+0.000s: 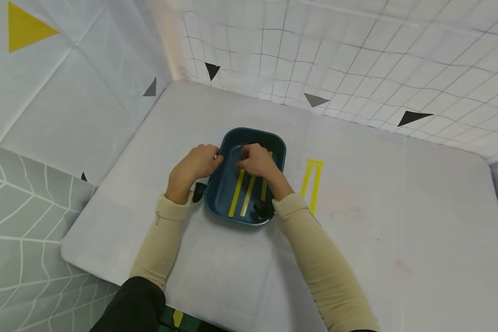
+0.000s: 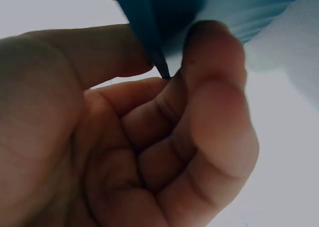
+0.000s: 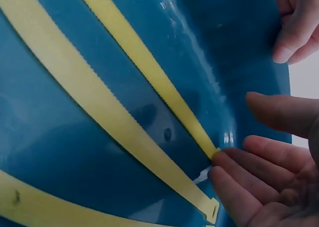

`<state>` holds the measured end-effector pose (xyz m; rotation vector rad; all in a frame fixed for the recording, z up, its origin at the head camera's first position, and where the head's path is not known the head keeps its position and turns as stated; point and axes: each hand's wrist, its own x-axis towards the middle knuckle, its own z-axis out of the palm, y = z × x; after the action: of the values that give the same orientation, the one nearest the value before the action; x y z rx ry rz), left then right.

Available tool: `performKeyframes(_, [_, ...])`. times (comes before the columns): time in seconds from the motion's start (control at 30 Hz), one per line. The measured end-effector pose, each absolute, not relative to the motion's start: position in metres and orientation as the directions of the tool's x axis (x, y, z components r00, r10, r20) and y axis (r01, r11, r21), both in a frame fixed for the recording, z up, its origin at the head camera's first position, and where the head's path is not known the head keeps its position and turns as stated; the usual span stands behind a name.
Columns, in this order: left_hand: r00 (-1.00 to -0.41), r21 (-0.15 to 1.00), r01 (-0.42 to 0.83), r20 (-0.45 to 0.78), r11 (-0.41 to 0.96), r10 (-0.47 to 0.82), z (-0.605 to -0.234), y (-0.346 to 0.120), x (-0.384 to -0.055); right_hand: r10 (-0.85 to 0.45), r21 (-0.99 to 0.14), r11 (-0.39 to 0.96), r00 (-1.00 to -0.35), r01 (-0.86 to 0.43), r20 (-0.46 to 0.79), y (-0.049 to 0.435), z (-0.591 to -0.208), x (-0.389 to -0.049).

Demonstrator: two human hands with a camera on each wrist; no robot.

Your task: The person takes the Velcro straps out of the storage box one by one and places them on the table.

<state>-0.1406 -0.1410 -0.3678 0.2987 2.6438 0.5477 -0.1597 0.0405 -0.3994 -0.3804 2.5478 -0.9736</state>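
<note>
A deep blue plastic tray [image 1: 223, 189] with rounded corners stands on the table. My left hand [image 1: 194, 166] grips its left wall; in the left wrist view the thumb lies on one side of the rim and curled fingers on the other. Inside the tray lie three long yellow plastic straps with toothed edges: a left strap [image 1: 236, 193], a middle strap [image 1: 247, 197] and a right strap [image 1: 264, 188]. My right hand [image 3: 274, 182] reaches in with its fingers loosely extended. Its fingertips are right at the end of one strap [image 3: 149, 70], with the thumb apart. A neighbouring strap's slotted head [image 3: 212, 209] shows beside them.
Two more yellow straps [image 1: 317, 186] with slotted heads lie on the white-covered table [image 1: 398, 207] right of the tray, partly behind my right forearm. Dark wrist cameras sit on both wrists. White sheet walls [image 1: 348, 55] with grid lines and triangles rise behind.
</note>
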Motion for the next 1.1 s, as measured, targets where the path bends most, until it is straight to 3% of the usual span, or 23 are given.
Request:
performKeyframes(0.37, [-0.888, 0.426, 0.132, -0.35, 0.895, 0.298, -0.368, -0.14, -0.141, -0.293, -0.723, 0.687, -0.939, -0.075, -0.181, 0.037, -0.403, -0.156])
performKeyframes(0.77, [-0.893, 0.414, 0.124, -0.35, 0.902, 0.283, -0.365, -0.139, -0.139, -0.182, -0.608, 0.794, -0.949, 0.013, -0.257, 0.027, -0.411, -0.152])
performKeyframes(1.1, [-0.893, 0.411, 0.134, -0.345, 0.902, 0.29, -0.367, -0.139, -0.139, -0.152, -0.544, 0.839, -0.967, -0.018, -0.204, 0.021, -0.414, -0.151])
